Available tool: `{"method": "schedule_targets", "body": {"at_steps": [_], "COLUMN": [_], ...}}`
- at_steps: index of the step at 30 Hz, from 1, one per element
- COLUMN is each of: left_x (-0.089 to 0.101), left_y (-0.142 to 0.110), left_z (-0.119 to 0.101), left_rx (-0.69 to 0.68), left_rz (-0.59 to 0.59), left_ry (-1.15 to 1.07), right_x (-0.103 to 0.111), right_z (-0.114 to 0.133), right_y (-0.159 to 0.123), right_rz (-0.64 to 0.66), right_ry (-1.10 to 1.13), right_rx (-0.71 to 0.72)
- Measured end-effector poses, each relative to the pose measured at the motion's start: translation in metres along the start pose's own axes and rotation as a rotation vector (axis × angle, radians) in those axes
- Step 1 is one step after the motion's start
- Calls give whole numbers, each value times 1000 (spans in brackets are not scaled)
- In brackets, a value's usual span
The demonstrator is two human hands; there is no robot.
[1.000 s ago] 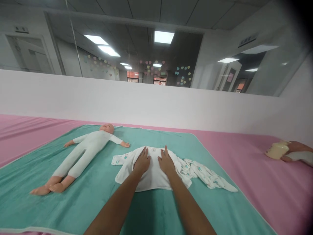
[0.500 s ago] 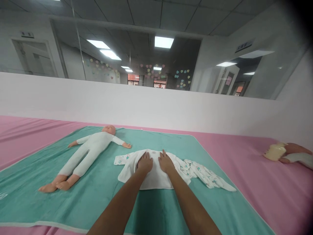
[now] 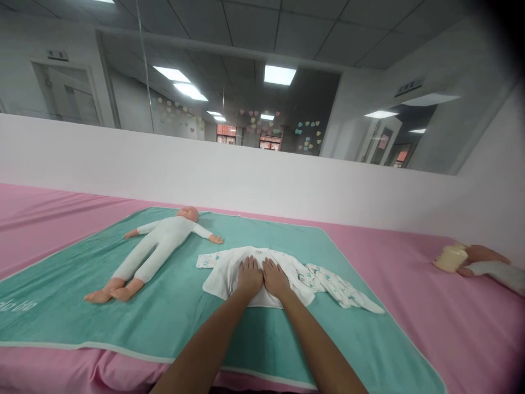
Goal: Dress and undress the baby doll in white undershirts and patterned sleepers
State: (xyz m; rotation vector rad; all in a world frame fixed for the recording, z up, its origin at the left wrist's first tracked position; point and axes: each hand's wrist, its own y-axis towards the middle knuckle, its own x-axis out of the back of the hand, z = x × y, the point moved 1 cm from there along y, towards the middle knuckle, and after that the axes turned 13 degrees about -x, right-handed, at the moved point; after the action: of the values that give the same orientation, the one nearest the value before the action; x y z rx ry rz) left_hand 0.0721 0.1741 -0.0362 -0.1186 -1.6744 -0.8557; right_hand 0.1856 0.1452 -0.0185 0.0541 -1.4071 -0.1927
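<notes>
Spread on a green towel lies a small white baby shirt with patterned sleeves. Its left sleeve is short and flat; the right sleeve trails out rumpled across the towel. My left hand rests flat on the middle of the shirt, fingers pointing away from me. Beside it my right hand also lies flat on the cloth, the two thumbs close together. Neither hand grips the fabric. A printed label shows at the neckline above my fingertips.
To the left, a baby doll in a white suit lies on its back on the towel. Pink sheeting surrounds the towel. At the right are a pale yellow pump bottle and part of another doll. A white wall rises behind.
My hands have slid inward over the shirt and slightly toward me, from apart to side by side. The view has shifted a little; the doll and bottle lie unmoved.
</notes>
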Motion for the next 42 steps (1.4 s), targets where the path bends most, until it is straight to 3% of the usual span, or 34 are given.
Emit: {"method": "schedule_targets", "body": {"at_steps": [7, 14, 21, 36, 39, 42], "left_x": [15, 33, 37, 47, 48, 55], "left_y": [-20, -37, -47, -80, -83, -89], "left_z": [0, -1, -1, -13, -12, 4], "left_rx": [-46, -44, 21, 6, 22, 61], "left_rz": [7, 28, -11, 21, 63, 139], "left_ry": [1, -8, -65, 23, 6, -20], "right_x": [-1, 2, 6, 0, -1, 1], "right_z": [3, 9, 13, 18, 17, 8], "right_y": [-22, -47, -64, -89, -94, -97], "right_rz": [28, 23, 15, -42, -22, 23], "right_ry": [-23, 4, 34, 55, 64, 83], "right_rx": [-101, -112, -108, -96, -85, -77]}}
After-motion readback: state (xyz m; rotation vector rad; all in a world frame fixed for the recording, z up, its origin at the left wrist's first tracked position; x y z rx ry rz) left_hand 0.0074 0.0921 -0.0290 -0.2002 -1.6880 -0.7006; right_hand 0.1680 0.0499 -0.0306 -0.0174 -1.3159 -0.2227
